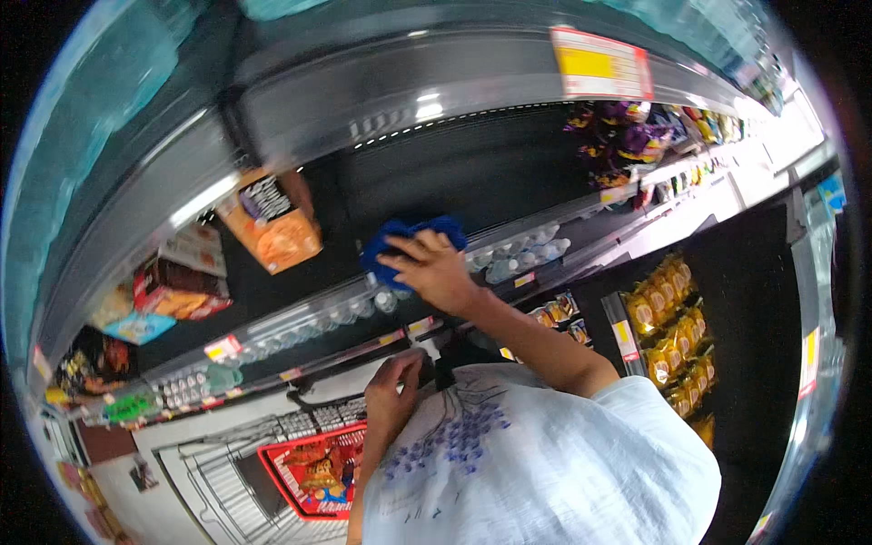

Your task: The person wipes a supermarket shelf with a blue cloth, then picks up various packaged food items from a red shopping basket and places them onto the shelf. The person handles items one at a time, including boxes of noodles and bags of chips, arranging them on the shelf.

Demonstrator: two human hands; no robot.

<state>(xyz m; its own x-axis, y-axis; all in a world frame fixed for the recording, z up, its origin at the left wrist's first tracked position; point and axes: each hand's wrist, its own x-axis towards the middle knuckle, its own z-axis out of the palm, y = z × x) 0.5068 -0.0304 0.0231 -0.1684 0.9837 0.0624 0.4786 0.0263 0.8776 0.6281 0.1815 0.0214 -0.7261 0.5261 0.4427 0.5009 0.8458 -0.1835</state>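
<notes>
**Head view: blue cloth pressed to a bare cooler shelf**

Head camera looks down into an open store cooler. The right hand [434, 268] reaches far over the shelf [300, 272] and presses a blue cloth [404, 238] flat against its dark surface, fingers spread on top of the cloth and holding it down rather than curled round it. The cloth sits on the bare middle stretch of the shelf, just beyond the front rail [336, 313].

The left hand [392, 391] is near the body, at the edge of the white shirt [545, 463], fingers curled loosely; I cannot tell whether it grips anything.

To the left of the cloth an orange box [272, 222] stands tilted, and further left lie more boxes [177, 286]. Small bottles [522, 252] line the rail just right of the hand. Purple packs [622, 136] fill the far right of the shelf, and yellow bags [668, 331] hang on a rack at the right. A wire cart [227, 481] holding a red pack [318, 472] stands near left.

Judging by how things lie, the wiping looks partway: the middle of the shelf is free of goods with the cloth on it, while the stocked parts to left and right appear untouched. No dirt or wet streak shows clearly enough to say how much of the bare patch is done.
</notes>
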